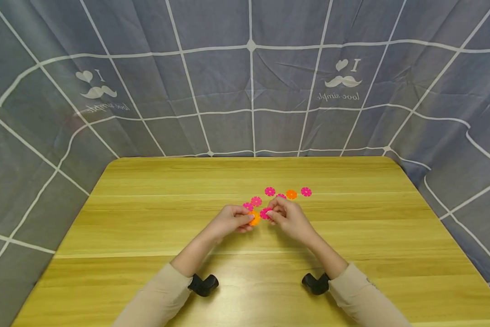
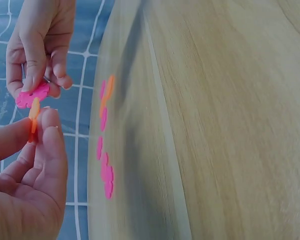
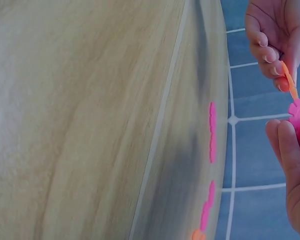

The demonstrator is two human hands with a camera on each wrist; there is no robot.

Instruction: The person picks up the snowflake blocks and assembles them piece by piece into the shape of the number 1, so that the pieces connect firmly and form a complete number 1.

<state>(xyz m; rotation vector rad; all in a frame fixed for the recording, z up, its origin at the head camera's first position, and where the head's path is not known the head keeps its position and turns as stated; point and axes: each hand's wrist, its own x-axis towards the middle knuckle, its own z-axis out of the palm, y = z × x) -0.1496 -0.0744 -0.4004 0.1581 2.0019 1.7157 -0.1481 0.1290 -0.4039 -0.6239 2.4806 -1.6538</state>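
Between thumb and fingers, my left hand pinches an orange notched disc, a flat flower-shaped plastic piece. My right hand pinches a pink notched disc the same way. In the left wrist view the orange disc stands edge-on just below the pink disc. Their edges meet or nearly meet in the right wrist view, where the pink disc is at the frame's edge; whether the notches interlock I cannot tell. Both hands are above the table.
Loose pink discs and an orange disc lie on the wooden table just beyond the hands. Another pink disc lies farthest right. A grey-blue curtain with white lines hangs behind the table.
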